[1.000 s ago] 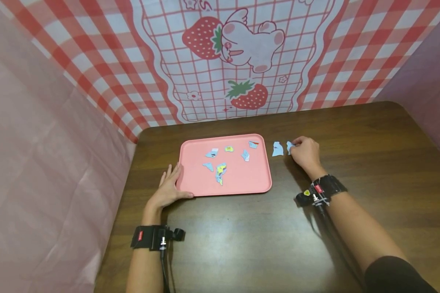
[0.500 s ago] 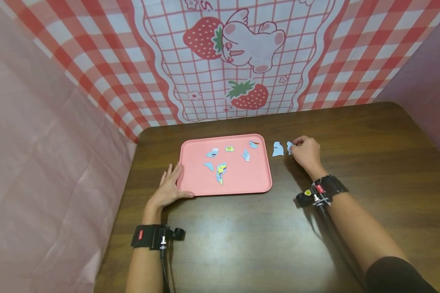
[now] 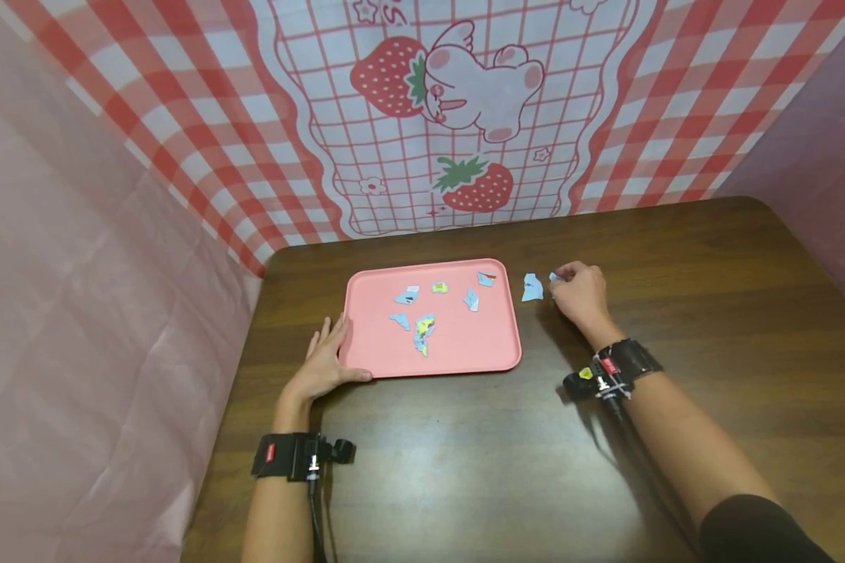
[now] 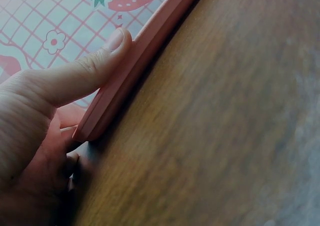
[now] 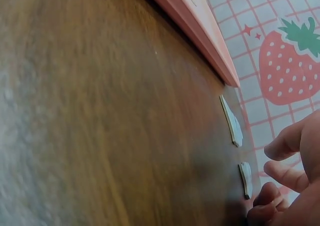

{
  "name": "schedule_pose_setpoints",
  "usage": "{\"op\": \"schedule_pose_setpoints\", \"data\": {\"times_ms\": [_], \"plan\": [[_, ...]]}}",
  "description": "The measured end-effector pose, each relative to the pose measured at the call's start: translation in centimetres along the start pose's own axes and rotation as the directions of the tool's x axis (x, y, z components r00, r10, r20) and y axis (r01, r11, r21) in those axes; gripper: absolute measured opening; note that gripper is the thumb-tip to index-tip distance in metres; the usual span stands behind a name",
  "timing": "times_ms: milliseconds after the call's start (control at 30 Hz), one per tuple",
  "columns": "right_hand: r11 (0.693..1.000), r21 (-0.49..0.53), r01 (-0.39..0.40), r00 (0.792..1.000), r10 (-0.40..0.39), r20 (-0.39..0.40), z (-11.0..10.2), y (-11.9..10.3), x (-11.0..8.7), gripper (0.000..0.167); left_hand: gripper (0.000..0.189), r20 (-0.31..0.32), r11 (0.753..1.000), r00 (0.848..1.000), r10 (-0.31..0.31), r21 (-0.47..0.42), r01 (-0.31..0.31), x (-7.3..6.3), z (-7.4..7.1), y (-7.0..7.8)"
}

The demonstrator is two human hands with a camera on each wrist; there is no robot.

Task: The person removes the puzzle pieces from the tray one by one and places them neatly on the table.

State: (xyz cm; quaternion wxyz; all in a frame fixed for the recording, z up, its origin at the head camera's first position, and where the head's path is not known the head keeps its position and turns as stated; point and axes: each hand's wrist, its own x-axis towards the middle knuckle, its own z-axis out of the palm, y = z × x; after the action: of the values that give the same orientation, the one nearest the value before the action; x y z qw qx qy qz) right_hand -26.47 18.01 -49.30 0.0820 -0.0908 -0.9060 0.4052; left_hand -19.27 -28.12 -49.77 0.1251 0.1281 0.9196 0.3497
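Observation:
A pink tray (image 3: 465,344) lies on the table with several cardboard-like puzzle pieces in it, mostly light blue, some with yellow. My left hand (image 3: 321,363) spans the tray's near left corner, thumb along the front rim and fingers spread at the left side. Right of the tray, a light-blue puzzle piece (image 3: 532,287) lies on the table. Beside it is a smaller blue piece (image 5: 245,180), partly covered by my right hand (image 3: 581,297) in the head view. In the right wrist view, the thumb and index fingertips are slightly apart, and no piece shows between them.
The brown wooden table (image 3: 422,453) extends in front of the tray and to the right. Behind it hangs a red-checked strawberry cloth (image 3: 465,164). Pink fabric (image 3: 91,313) hangs at the left. Each wrist carries a strapped camera with a cable.
My right hand has shifted slightly left and now hides more of the smaller blue piece. My left hand and the tray stay in place.

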Motion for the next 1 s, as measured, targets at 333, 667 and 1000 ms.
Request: {"op": "schedule_pose_setpoints", "data": {"times_ms": [333,667,1000], "plan": [[1.000,0.000,0.019,1.000,-0.019,-0.014,1.1,-0.9,-0.5,0.034,0.122,0.000,1.000,1.000,-0.005,0.001,0.005,0.1,0.0,-0.2],[0.997,0.029,0.069,0.998,-0.069,-0.010,2.2,-2.9,-1.0,0.030,0.122,0.006,1.000,1.000,-0.014,0.002,0.014,0.2,0.1,-0.3],[0.993,0.019,0.115,0.992,-0.116,0.040,2.7,-4.3,-1.4,0.031,0.123,0.003,1.000,1.000,-0.012,0.008,0.012,0.3,0.2,-0.5]]}}
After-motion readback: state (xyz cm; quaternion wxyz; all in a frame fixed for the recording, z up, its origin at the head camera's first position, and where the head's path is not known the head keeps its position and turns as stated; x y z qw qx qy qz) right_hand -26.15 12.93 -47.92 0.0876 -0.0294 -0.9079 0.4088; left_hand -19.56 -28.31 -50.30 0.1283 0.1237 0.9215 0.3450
